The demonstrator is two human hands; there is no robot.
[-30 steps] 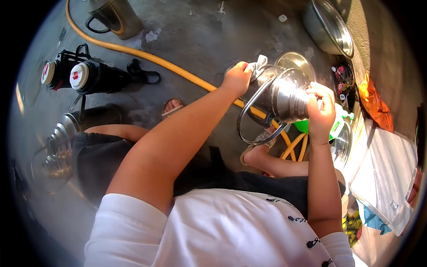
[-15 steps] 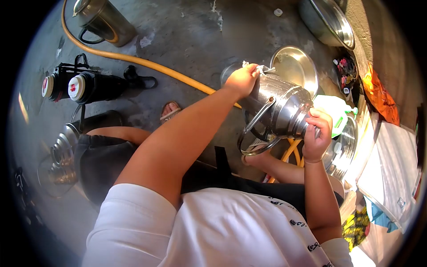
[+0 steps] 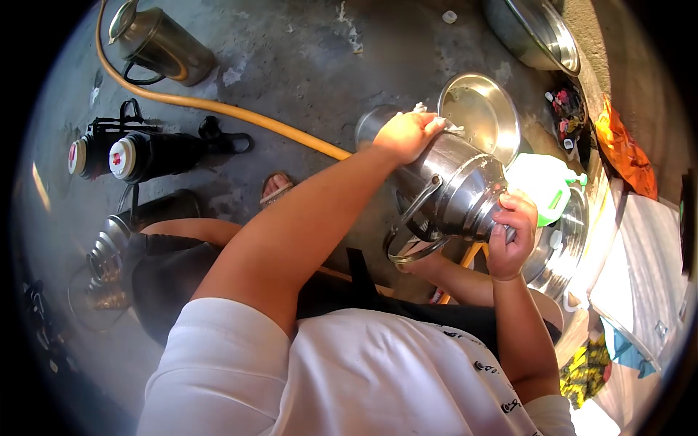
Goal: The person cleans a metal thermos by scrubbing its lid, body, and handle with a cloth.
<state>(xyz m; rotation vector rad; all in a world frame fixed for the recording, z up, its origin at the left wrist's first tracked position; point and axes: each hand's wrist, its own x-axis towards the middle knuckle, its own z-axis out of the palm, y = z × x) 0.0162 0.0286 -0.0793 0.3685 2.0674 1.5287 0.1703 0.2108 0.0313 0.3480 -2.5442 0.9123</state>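
A shiny steel thermos flask (image 3: 454, 171) with a looped metal handle (image 3: 414, 218) lies tilted in front of me, its neck toward the lower right. My right hand (image 3: 513, 234) is closed round the neck. Across the upper side of the body, my left hand (image 3: 408, 138) presses a white cloth (image 3: 452, 128), bunched under its fingers. The flask's far end is partly covered by the left hand and wrist. Just behind the flask sits a round steel basin (image 3: 483, 109), and a white-and-green plastic jug (image 3: 539, 185) stands beside the right hand.
An orange hose (image 3: 240, 112) crosses the concrete floor. At left are two black flasks with white caps (image 3: 131, 156), a steel jug (image 3: 163, 47) and another steel flask (image 3: 109, 247). A large steel bowl (image 3: 534, 33) stands upper right, near an orange bag (image 3: 624, 152).
My left hand and the cloth have slid slightly right and down along the flask. The flask's neck and my right hand have dropped a little.
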